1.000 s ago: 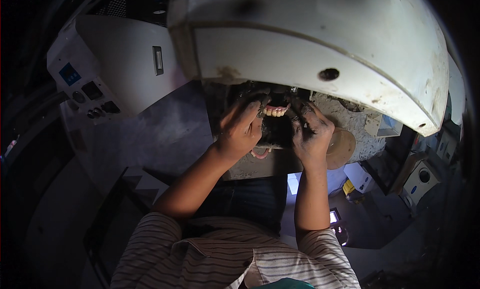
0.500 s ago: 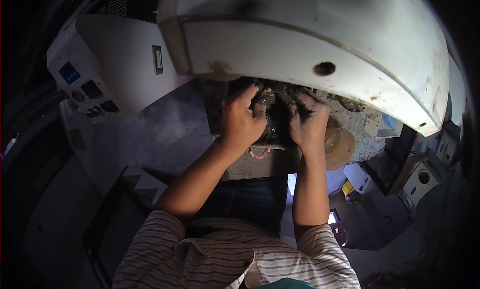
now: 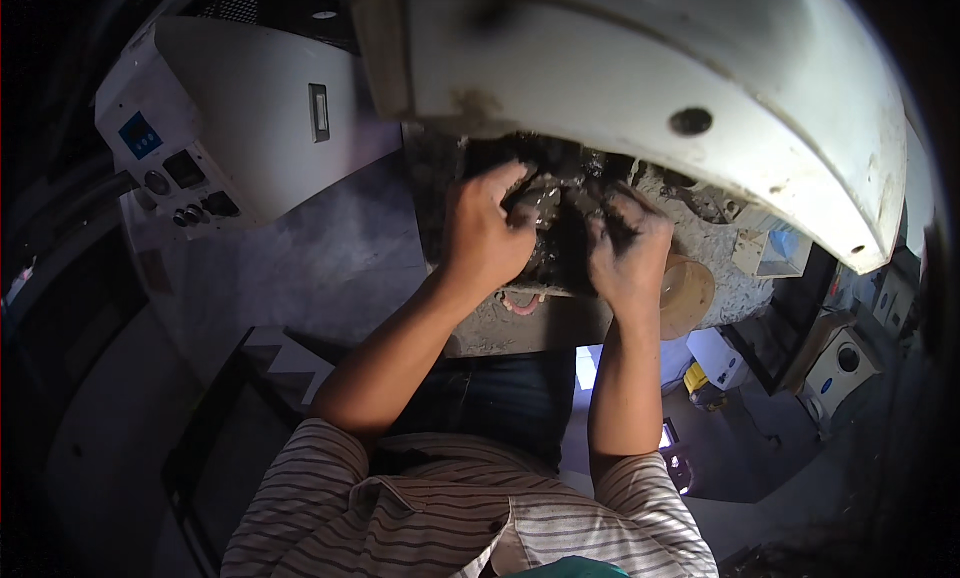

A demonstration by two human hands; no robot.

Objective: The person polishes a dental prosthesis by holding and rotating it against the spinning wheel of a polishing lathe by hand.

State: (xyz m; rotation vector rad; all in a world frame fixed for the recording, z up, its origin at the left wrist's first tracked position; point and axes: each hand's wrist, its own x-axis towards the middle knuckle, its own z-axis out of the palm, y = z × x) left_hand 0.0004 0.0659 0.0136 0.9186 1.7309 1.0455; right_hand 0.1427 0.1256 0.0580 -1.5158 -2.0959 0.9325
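Under the rim of the white hood, my left hand (image 3: 490, 226) has its thumb and fingers closed on a wet, slurry-coated piece (image 3: 545, 200), too dark and smeared to name. My right hand (image 3: 633, 246), its fingers curled and dirty with dark slurry, is closed at the right side of the same piece. Both hands are over a dark, wet tray-like hollow (image 3: 548, 263). On the near ledge, just below that hollow, lies a pink arch-shaped denture (image 3: 522, 306). My fingertips are partly lost in shadow.
The large white hood (image 3: 600, 68) hangs close above my hands. A translucent tan cup (image 3: 686, 298) stands right of my right wrist, with a small whitish box (image 3: 770, 250) beyond. At left is a white machine (image 3: 250, 118) with knobs. Slurry crusts the grey bench (image 3: 735, 290).
My hands and the piece have come slightly toward me and to the right, showing more from under the hood. The view has shifted a little, and the hood appears farther right.
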